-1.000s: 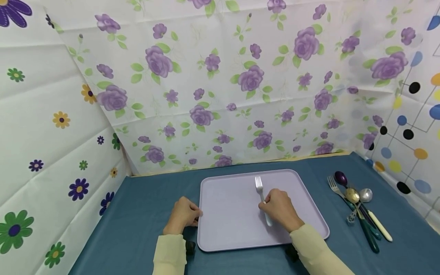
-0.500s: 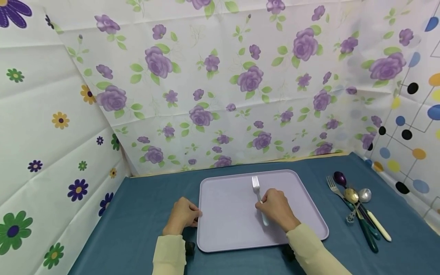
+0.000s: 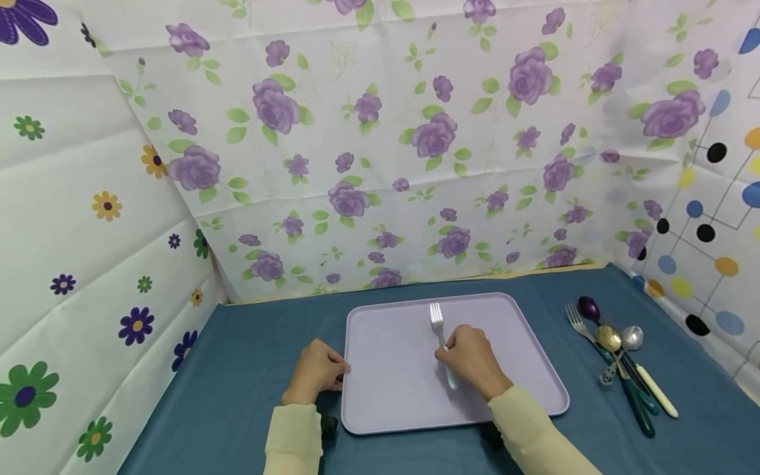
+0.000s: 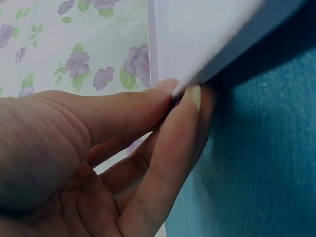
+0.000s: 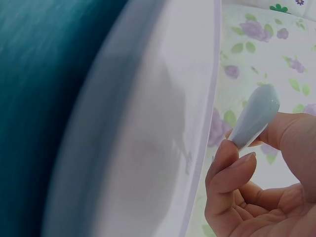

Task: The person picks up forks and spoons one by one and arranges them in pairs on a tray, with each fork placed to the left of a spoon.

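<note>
Over the pale lilac tray, my right hand pinches a fork by its light blue-grey handle. Its silver tines point toward the back wall. In the right wrist view the handle's rounded end sticks out past the thumb and fingers, and a shadow falls on the tray. The left hand grips the tray's left rim between thumb and fingers; the left wrist view shows the thumb on the upper side of the rim and the fingertips underneath.
Right of the tray lies a pile of cutlery: a fork, a purple spoon, a gold spoon, a silver spoon and a cream handle. Blue cloth covers the table. A flowered sheet hangs behind.
The right hand has moved a little to the left over the tray, carrying the fork with it. My left hand and the tray look unmoved.
</note>
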Demonstrator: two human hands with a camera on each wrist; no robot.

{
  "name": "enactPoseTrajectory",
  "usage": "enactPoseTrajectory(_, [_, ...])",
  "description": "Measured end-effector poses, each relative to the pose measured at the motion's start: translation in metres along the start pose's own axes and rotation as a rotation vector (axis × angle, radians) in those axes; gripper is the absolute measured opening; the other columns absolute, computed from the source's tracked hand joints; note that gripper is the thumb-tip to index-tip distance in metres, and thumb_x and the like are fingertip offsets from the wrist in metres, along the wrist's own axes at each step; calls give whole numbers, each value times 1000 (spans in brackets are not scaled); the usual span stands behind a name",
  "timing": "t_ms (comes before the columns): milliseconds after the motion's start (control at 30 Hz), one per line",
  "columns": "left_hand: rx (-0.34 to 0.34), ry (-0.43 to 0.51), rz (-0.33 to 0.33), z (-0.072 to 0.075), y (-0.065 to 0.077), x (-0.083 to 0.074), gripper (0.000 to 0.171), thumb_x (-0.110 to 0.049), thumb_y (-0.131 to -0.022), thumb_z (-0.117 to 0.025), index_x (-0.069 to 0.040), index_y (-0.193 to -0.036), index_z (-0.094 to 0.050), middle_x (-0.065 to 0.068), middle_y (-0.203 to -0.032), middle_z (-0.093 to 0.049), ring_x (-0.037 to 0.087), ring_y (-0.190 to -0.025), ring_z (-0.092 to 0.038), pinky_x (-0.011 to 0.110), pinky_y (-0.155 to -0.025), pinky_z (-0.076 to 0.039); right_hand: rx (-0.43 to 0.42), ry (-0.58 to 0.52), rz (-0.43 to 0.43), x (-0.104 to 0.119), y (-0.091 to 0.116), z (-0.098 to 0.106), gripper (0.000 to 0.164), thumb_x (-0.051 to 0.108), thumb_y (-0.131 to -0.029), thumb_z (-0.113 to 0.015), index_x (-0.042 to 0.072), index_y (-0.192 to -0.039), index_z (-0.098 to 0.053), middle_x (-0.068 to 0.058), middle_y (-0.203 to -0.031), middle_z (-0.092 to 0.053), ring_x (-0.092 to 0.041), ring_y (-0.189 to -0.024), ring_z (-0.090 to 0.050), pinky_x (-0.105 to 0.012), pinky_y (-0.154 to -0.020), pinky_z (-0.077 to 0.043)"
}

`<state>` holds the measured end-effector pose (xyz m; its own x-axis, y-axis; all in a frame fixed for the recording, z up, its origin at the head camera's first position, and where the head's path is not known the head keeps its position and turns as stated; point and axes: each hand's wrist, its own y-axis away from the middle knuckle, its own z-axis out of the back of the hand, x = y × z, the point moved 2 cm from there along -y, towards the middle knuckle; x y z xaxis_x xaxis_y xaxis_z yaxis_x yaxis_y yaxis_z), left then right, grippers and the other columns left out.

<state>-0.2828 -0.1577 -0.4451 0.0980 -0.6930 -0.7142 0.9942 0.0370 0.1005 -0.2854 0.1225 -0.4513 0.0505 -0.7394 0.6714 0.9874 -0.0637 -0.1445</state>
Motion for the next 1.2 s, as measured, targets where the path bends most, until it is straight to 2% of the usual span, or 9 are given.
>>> enactPoseTrajectory(633, [8, 11, -9, 0, -2, 0, 5, -1, -82, -72, 1, -83, -76, 10, -70, -67, 16, -53, -62, 33, -52, -58, -8, -24, 37, 12, 1, -10, 22, 9, -70, -73, 8, -55, -58, -1, -52, -53, -11, -47, -46, -23, -41, -39])
enactPoseTrajectory(1200, [7, 3, -2, 0, 0, 0, 4, -2, -82, -72, 0, -81, -76, 11, -72, -68, 16, -54, -63, 33, -52, -59, 8, -50, 32, 17, 3, -18, 22, 7, -71, -71, 7, -54, -57, 0, -49, -50, -9, -45, -42, -21, -41, -35])
